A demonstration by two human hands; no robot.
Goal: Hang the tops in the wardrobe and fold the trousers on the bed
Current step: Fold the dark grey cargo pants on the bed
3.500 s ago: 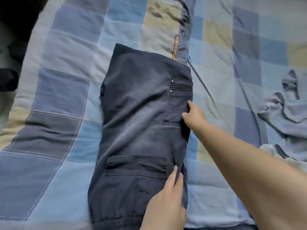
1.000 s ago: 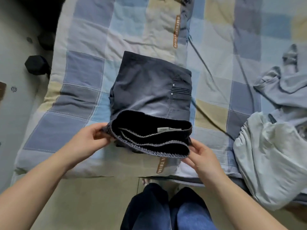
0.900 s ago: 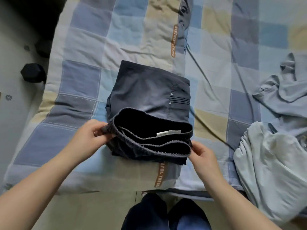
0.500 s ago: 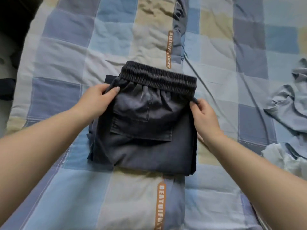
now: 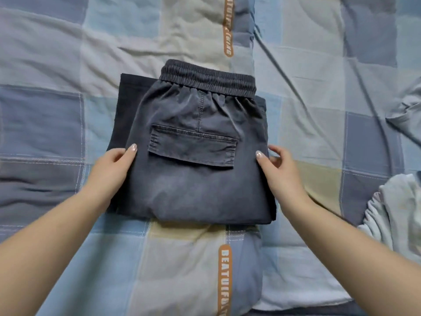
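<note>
The bed is covered by a checked quilt; folded dark trousers are laid on it, with pale garments to their right.

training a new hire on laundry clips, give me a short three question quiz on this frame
1. True or false: the elastic waistband of the folded trousers lies on the side farthest from the person.
2. Where are the two hands on the trousers? A) both on the waistband B) left hand at the left edge, right hand at the right edge C) both on the pocket flap
3. Fill in: the pale garments lie crumpled on the quilt to the person's ____.

Key: 1 true; 2 B; 3 right
</note>
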